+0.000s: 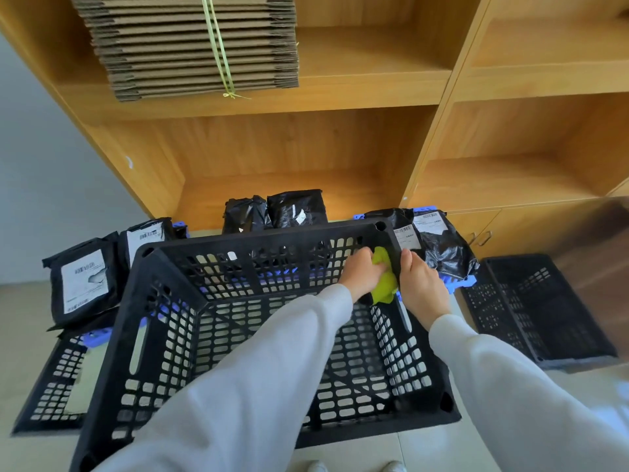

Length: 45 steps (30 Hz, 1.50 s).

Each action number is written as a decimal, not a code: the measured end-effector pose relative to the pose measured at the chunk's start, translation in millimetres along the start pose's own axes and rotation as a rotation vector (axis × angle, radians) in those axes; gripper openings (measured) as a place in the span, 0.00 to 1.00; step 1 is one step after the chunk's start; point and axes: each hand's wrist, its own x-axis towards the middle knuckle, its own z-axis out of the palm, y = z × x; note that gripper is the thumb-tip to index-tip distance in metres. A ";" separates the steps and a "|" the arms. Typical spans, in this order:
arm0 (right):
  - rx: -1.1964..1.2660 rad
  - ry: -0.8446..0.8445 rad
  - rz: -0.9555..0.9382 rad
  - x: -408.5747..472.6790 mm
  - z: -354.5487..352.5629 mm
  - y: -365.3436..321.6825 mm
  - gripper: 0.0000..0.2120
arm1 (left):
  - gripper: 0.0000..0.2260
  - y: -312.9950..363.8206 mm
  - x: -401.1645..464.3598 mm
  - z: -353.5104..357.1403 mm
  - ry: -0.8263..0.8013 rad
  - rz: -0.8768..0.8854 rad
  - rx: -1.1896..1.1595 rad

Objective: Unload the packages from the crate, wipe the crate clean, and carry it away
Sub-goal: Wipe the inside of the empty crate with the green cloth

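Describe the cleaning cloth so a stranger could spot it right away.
Start at the big black lattice crate below the wooden shelves. At its far right corner, the left hand holds the yellow-green cloth against the wall, the only bright item among black packages.

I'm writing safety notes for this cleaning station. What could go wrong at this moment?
The right hand grips the black crate only at its far right rim, so the tilted crate could slip or swing. The left hand rubs a green cloth on the lattice wall, where it may snag. The packages stacked close behind could get knocked.
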 end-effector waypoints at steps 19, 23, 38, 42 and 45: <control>0.186 0.003 0.056 9.0 9.6 8.8 0.20 | 0.14 -80.6 66.7 61.2 -0.066 -0.274 0.195; 0.245 0.073 0.129 11.3 11.5 9.4 0.24 | 0.15 -96.1 70.0 76.8 -0.052 -0.340 0.172; -0.097 -0.049 -0.018 12.9 10.7 13.8 0.29 | 0.14 -101.1 81.5 77.0 -0.072 -0.309 0.137; -0.024 -0.040 0.029 10.3 7.7 12.8 0.24 | 0.10 -86.1 72.6 63.4 -0.045 -0.233 0.107; 0.064 -0.001 0.063 8.4 7.2 9.7 0.20 | 0.12 -68.5 63.9 49.8 -0.024 -0.220 0.050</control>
